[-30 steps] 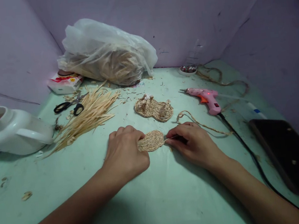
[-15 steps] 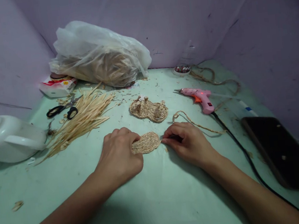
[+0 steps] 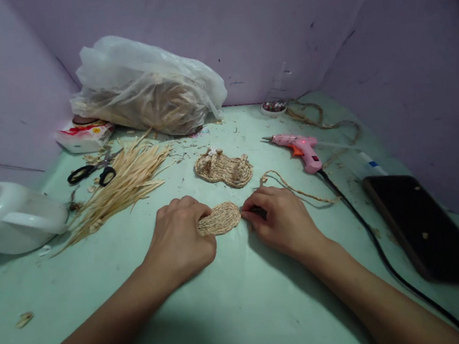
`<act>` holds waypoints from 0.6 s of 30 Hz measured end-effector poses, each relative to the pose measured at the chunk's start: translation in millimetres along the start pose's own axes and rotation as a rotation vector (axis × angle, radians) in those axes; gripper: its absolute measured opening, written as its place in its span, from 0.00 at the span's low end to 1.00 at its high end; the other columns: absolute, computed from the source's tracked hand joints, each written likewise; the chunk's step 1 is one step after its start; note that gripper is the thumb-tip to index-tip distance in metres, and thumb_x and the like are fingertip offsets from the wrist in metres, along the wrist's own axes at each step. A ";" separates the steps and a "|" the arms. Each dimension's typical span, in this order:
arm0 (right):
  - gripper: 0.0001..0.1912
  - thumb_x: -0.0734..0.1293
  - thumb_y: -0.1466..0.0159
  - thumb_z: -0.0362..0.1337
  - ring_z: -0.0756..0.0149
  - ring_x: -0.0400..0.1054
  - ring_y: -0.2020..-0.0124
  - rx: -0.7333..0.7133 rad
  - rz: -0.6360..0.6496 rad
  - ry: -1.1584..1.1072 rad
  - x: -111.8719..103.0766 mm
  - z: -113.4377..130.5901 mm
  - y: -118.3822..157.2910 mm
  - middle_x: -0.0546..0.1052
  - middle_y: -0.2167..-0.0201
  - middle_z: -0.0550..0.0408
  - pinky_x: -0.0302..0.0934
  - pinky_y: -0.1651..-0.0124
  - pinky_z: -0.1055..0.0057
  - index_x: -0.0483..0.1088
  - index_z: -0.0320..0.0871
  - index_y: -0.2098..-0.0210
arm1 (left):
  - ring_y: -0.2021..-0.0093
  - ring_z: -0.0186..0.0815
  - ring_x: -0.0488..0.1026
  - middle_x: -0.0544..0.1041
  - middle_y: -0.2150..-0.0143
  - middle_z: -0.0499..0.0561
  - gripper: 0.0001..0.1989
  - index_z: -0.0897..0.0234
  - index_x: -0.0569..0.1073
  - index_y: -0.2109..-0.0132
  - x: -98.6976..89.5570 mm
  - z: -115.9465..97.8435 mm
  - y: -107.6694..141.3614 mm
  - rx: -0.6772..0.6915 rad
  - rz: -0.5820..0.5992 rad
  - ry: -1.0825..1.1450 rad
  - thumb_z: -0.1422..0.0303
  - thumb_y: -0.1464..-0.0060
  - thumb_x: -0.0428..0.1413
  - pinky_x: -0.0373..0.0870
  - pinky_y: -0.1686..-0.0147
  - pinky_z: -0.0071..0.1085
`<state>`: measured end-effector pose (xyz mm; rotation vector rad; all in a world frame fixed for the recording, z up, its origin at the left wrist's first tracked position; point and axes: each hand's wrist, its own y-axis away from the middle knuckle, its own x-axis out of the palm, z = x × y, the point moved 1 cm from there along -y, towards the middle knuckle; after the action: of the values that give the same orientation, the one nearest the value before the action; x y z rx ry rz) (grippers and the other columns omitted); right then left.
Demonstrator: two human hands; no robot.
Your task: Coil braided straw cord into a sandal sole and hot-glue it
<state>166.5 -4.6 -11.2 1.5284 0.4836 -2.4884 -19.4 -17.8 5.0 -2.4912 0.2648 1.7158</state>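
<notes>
Gripping a braided oval pad (image 3: 221, 218) by its left end, with the fingers of the left hand (image 3: 184, 232) curled closed around it and the right hand (image 3: 278, 216) pinched, thumb against forefinger, at the opposite tip. Lying between the two hands, on or just above a green table (image 3: 236, 304), with its long axis running left to right and its right end angled slightly away; directly left of the right fingertips, touching or just beside them, too close to call. Showing no legible brand on the dark phone (image 3: 422, 227) at right, nor, past a loose braided cord (image 3: 293, 188) and a bead-topped braided piece (image 3: 225, 170), on the pink glue gun (image 3: 299, 146). Bearing red and yellow print, too small to read, on a white box (image 3: 85, 140) at back left, beside an apparently unlabelled translucent plastic bag (image 3: 138, 66); ending in unreadable scrawls on the purple wall (image 3: 270, 23).
</notes>
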 end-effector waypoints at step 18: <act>0.37 0.67 0.44 0.39 0.51 0.66 0.53 -0.210 -0.332 -0.085 0.1 4.3 4.6 0.70 0.50 0.42 0.58 0.49 0.50 0.49 0.42 0.39 | 0.55 0.45 0.69 0.75 0.58 0.54 0.18 0.62 0.76 0.58 -1.0 -0.7 2.5 -0.007 0.016 -0.009 0.70 0.59 0.52 0.63 0.53 0.41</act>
<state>164.3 -10.5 -10.3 1.3482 1.0219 -2.6203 -19.6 -20.3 6.2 -2.4924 0.2787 1.7364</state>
